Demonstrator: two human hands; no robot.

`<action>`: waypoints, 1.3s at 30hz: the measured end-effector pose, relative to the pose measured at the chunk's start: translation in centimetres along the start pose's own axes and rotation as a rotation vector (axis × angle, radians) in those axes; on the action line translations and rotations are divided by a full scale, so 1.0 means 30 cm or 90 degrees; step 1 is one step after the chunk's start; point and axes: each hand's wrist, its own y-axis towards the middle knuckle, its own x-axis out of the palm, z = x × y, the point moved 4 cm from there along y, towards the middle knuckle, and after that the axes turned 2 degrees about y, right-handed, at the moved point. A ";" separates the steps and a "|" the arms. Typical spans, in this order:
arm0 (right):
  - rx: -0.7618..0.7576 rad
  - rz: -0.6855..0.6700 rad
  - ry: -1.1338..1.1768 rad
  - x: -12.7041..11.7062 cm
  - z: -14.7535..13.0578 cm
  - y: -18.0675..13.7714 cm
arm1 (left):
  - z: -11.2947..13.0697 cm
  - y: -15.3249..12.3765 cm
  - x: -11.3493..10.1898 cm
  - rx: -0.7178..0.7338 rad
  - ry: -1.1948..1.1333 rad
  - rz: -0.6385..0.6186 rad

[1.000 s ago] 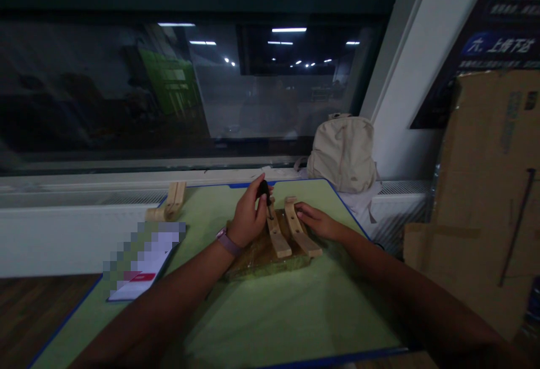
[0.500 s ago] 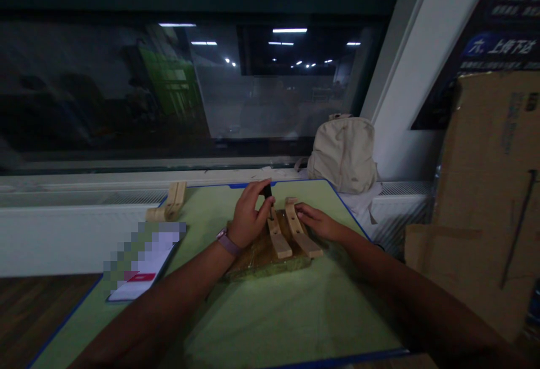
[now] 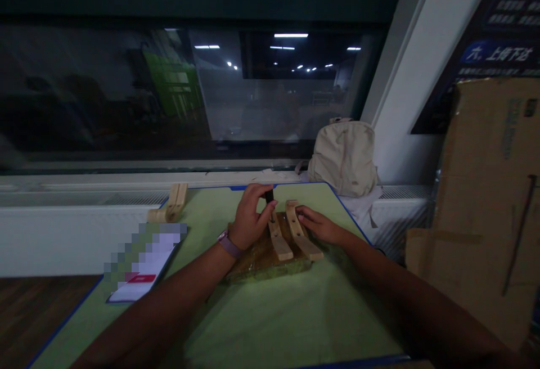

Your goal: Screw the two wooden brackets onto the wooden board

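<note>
My left hand (image 3: 250, 220), with a watch on its wrist, pinches the black handle of a small screwdriver (image 3: 269, 195) between thumb and fingers. Its shaft points down at a hole in the left curved wooden piece (image 3: 280, 243). Alongside stands a second curved wooden piece (image 3: 302, 238), with holes along it. My right hand (image 3: 318, 224) has its bent fingers against the upper right side of that second piece. Both pieces rest on a brown board (image 3: 253, 262) with a shiny, wrapped-looking surface. The screw itself is too small to make out.
The green table (image 3: 253, 324) has a blue edge. More curved wooden pieces (image 3: 177, 200) sit at its far left, near a partly blurred tablet-like object (image 3: 143, 279). A beige backpack (image 3: 342, 155) leans by the window; a large cardboard sheet (image 3: 485, 206) stands at right.
The fingers of my left hand have shifted slightly around the screwdriver handle. My right hand and the wooden pieces stay in place; the whole view has dropped a little.
</note>
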 end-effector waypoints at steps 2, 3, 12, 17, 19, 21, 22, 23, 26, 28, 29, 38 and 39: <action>-0.008 -0.004 0.006 0.001 0.002 0.002 | -0.003 0.000 0.001 -0.012 0.005 0.001; -0.012 -0.005 0.008 0.001 0.002 0.002 | -0.006 -0.002 0.003 -0.020 0.004 -0.003; -0.014 0.001 -0.003 -0.001 -0.003 0.002 | -0.024 -0.021 0.028 -0.080 -0.075 -0.051; -0.007 0.002 0.001 -0.001 -0.004 0.001 | -0.010 -0.012 0.012 -0.027 -0.060 -0.018; -0.002 -0.002 -0.002 -0.001 -0.006 0.001 | -0.002 -0.005 0.001 -0.003 -0.021 0.001; -0.001 -0.004 -0.002 -0.002 -0.009 0.000 | 0.002 0.000 -0.005 -0.004 0.013 0.010; -0.001 -0.004 -0.002 -0.002 -0.011 -0.001 | 0.002 0.001 -0.007 -0.010 0.022 0.011; -0.001 -0.004 -0.001 -0.002 -0.012 -0.001 | 0.002 0.001 -0.006 -0.016 0.025 0.008; 0.000 -0.005 -0.005 0.000 -0.012 -0.001 | -0.004 -0.007 0.005 -0.039 -0.001 -0.015; -0.002 0.000 -0.008 0.000 -0.011 0.000 | -0.011 -0.014 0.015 -0.059 -0.043 -0.029; -0.003 0.002 -0.008 0.000 -0.010 0.000 | -0.015 -0.018 0.019 -0.070 -0.064 -0.034; -0.004 -0.002 0.005 0.001 -0.006 0.001 | -0.019 -0.016 0.015 -0.023 -0.043 -0.005; -0.004 0.000 0.003 0.001 -0.006 0.001 | -0.016 -0.013 0.011 -0.015 -0.021 0.002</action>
